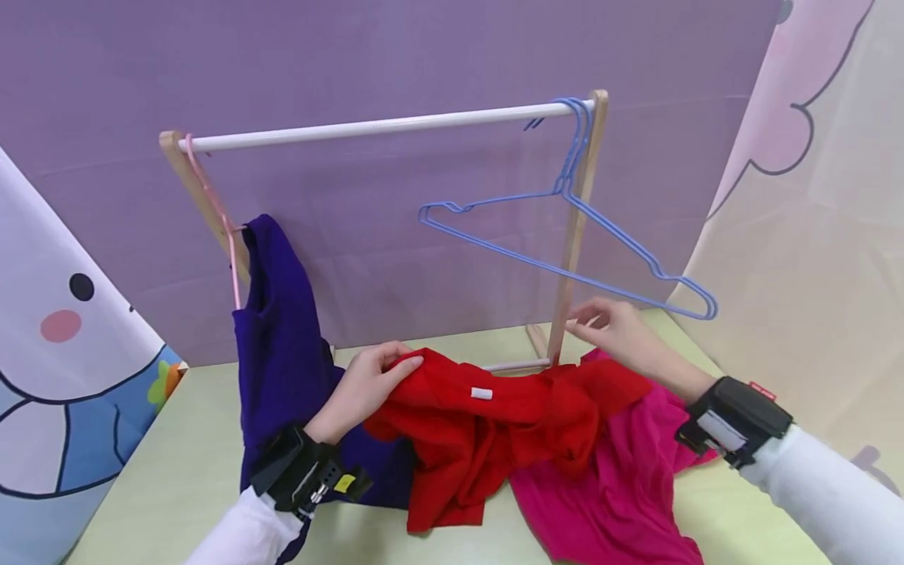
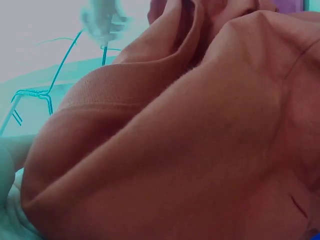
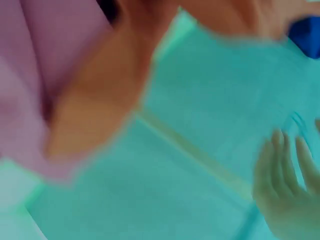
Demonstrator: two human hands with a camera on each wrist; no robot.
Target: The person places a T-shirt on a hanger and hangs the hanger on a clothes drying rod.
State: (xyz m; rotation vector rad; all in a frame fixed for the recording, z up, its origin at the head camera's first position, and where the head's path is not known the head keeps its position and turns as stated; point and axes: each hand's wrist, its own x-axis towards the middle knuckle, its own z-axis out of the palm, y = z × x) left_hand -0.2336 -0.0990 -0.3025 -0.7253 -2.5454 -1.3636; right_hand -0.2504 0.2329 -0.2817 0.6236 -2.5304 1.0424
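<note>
My left hand [image 1: 363, 388] pinches the upper left edge of a red shirt [image 1: 462, 439], thumb on top of the cloth. A small white label [image 1: 482, 393] shows at the shirt's neckline. The red cloth [image 2: 165, 150] fills most of the left wrist view. To the right, my right hand [image 1: 621, 333] is in the air with nothing in it, fingers loosely bent. It is above the shirt's right end, beside the rack's right post [image 1: 574, 259] and below the blue hangers [image 1: 621, 235]. In the right wrist view its fingers [image 3: 277, 165] look fairly straight.
A white rail [image 1: 381, 125] tops the wooden rack. From its left end hangs a pink hanger [image 1: 219, 208] with a dark blue garment [image 1: 282, 369] on it. A bright pink garment [image 1: 621, 494] lies on the pale yellow surface [image 1: 162, 463], partly under the red shirt.
</note>
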